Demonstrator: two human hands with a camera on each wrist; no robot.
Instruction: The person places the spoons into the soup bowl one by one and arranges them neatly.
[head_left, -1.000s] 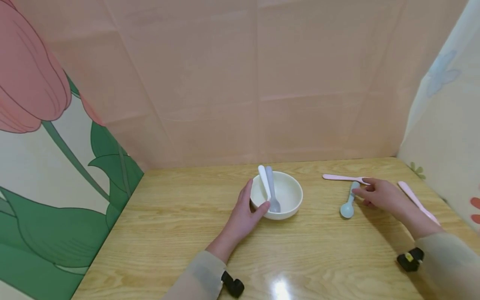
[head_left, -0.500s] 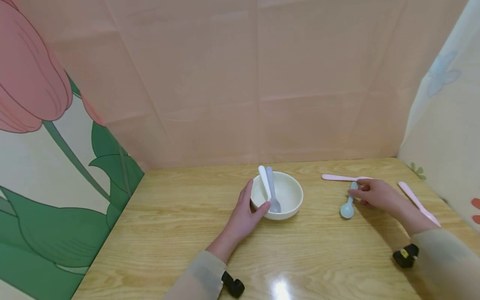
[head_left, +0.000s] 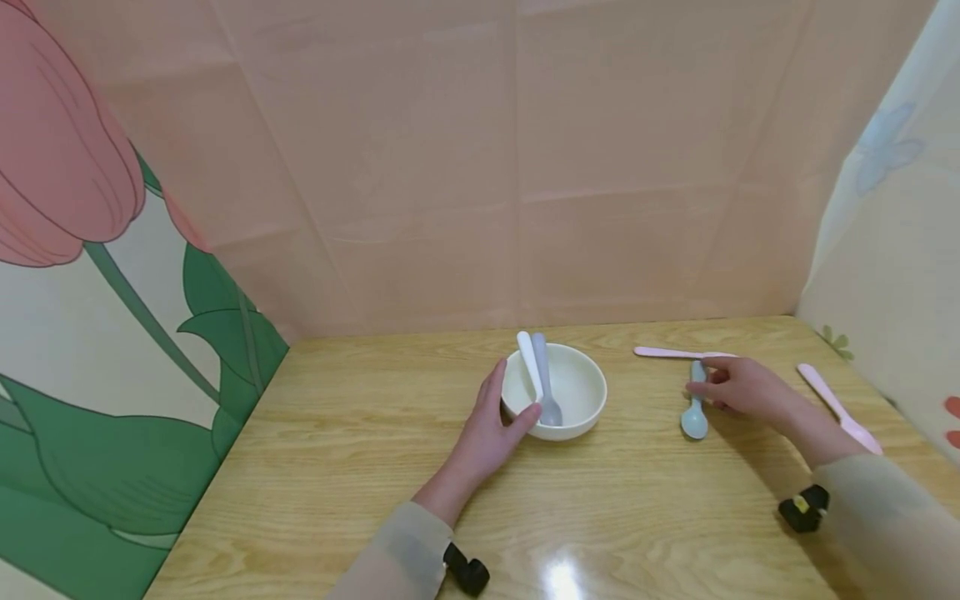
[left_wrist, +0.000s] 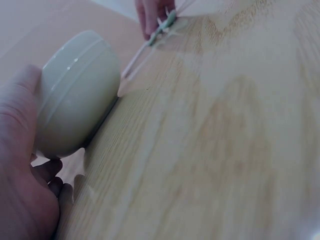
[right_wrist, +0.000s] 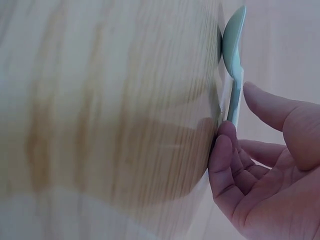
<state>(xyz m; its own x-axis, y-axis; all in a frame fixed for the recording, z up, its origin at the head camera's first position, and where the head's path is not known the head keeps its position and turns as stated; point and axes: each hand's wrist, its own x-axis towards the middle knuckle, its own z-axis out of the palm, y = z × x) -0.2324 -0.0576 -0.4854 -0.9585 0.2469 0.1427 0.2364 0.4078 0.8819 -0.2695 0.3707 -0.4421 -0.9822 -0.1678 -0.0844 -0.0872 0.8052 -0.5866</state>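
Observation:
My left hand holds the side of a white bowl, thumb near the rim and fingers round the far side. Inside the bowl lean a white-handled utensil and a lavender utensil; the white one's lower end is hidden. My right hand has its fingers curled at the handle of a light blue spoon, whose head points towards me. In the right wrist view the light blue spoon lies low along the table, with the thumb close to its handle.
Behind the blue spoon lies a pink utensil, its right end hidden by the hand. A pink spoon lies to the right of my right hand. The wooden table meets a peach cloth at the back.
My right hand has moved slightly left, and the blue spoon's handle has swung left with it. The pink utensil behind has shifted left too. My left hand and the bowl hold still.

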